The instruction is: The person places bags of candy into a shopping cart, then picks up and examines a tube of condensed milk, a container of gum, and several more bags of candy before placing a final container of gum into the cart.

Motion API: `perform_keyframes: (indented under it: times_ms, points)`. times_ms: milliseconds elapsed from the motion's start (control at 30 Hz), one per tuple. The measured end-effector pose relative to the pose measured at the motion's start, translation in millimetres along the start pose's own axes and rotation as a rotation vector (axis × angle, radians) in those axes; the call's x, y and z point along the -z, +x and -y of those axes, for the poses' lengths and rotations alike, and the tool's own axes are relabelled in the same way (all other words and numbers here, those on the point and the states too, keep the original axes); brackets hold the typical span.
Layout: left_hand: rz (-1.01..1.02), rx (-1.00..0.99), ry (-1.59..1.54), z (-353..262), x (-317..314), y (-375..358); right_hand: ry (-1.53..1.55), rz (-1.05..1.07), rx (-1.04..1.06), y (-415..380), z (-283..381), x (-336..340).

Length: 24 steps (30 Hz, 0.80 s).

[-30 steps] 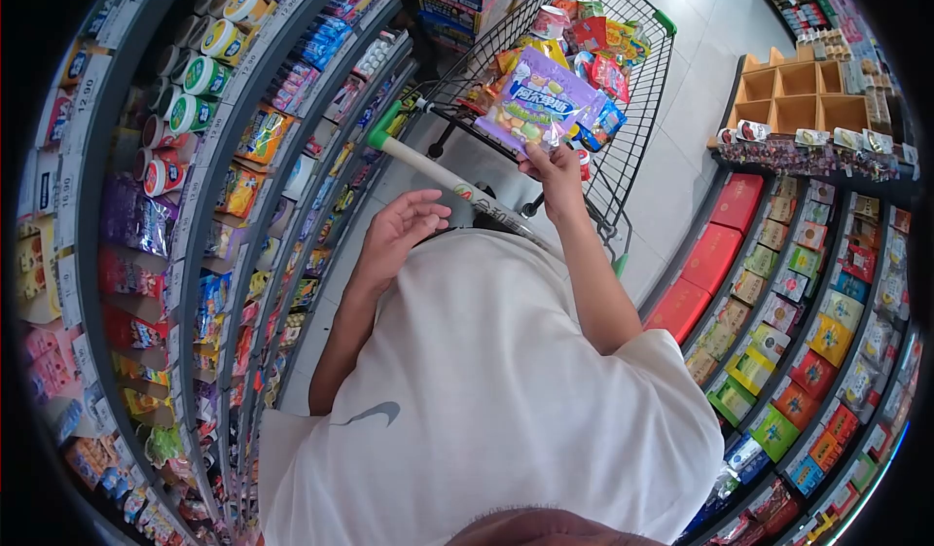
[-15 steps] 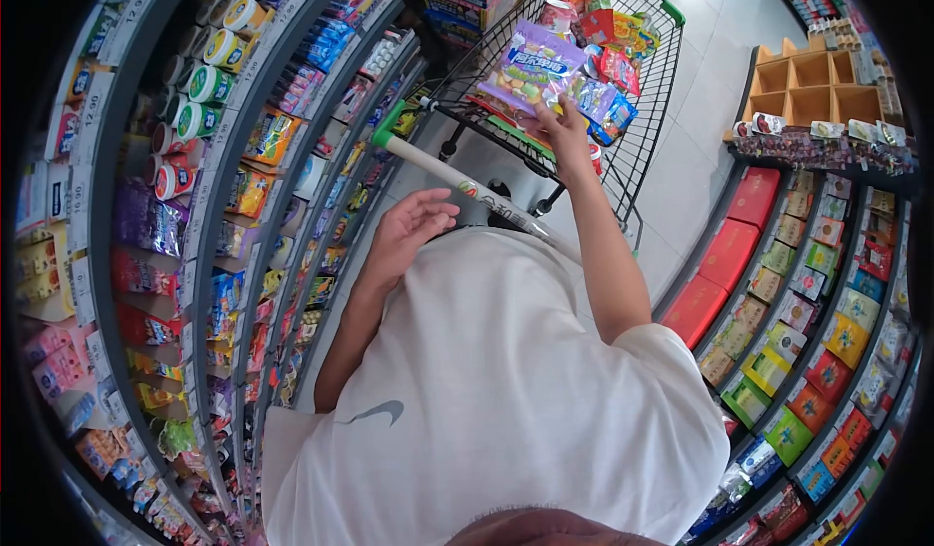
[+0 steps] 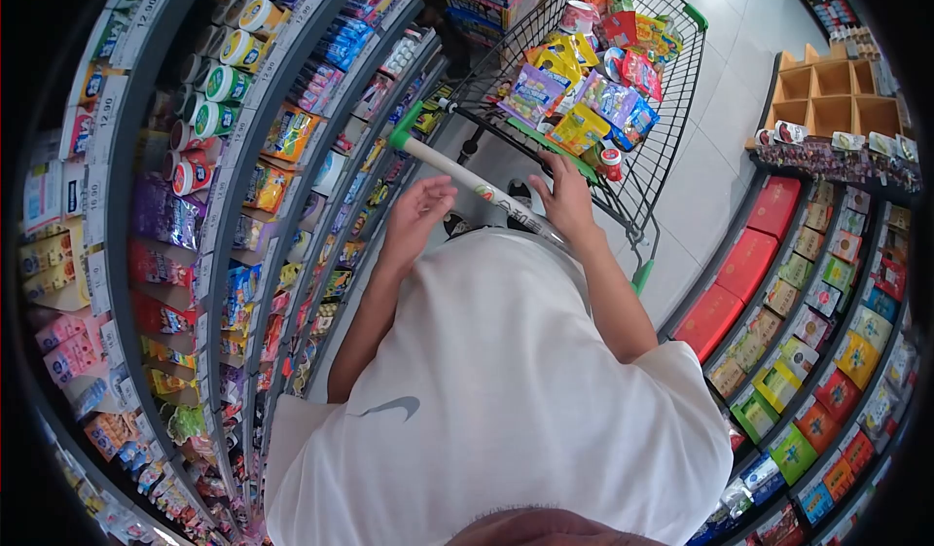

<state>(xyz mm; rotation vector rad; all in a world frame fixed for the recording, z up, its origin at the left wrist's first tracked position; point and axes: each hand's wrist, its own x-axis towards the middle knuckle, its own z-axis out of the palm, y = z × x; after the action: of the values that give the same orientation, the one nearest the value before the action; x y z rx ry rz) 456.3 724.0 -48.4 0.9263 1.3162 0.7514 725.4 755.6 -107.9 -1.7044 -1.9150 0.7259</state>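
My left hand (image 3: 418, 217) hovers on the near side of the cart handle (image 3: 482, 188), fingers loosely bent and holding nothing. My right hand (image 3: 566, 199) is open above the handle's right part, thumb and fingers apart, just short of the shopping cart (image 3: 667, 137). Inside the cart's wire basket lies a purple candy bag (image 3: 533, 94) on the near left. Around it are yellow bags (image 3: 581, 129), another purple bag (image 3: 611, 98), a blue packet (image 3: 637, 123) and a red packet (image 3: 641, 74). A small red-and-white jar (image 3: 610, 163) sits in the near right corner.
Shelves on the left carry candy packets and gum jars (image 3: 227, 84) behind price labels. On the right, shelves hold red boxes (image 3: 744, 254) and small colourful packs (image 3: 815, 396). A wooden compartment rack (image 3: 827, 98) stands farther right. Stacked boxes (image 3: 484, 1) are beyond the cart's left side.
My right hand has let go of the purple candy bag, now lying in the cart, and drawn back toward the handle. Yellow bags it covered now show. My left hand stays near the handle.
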Motion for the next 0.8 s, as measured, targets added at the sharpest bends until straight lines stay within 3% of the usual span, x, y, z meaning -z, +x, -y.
perform_keyframes:
  times_ms: [100, 200, 433, 800]
  points:
    - [-0.163, -0.212, 0.329, 19.9, -4.2, 15.5, -0.054, 0.017, -0.103, 1.4, -21.4, -2.8]
    - [-0.333, -0.642, 0.97, 26.9, -6.3, 26.0, -0.136, 0.101, -0.18, -1.4, -38.4, 0.9]
    - [-0.363, -0.621, 0.959, 17.9, -11.5, 35.6, -0.247, 0.19, -0.054, 3.8, -51.6, 0.6]
    - [-0.348, -0.574, 0.935, 17.3, -12.9, 47.2, -0.1, 0.335, -0.184, 13.5, -62.0, 20.0]
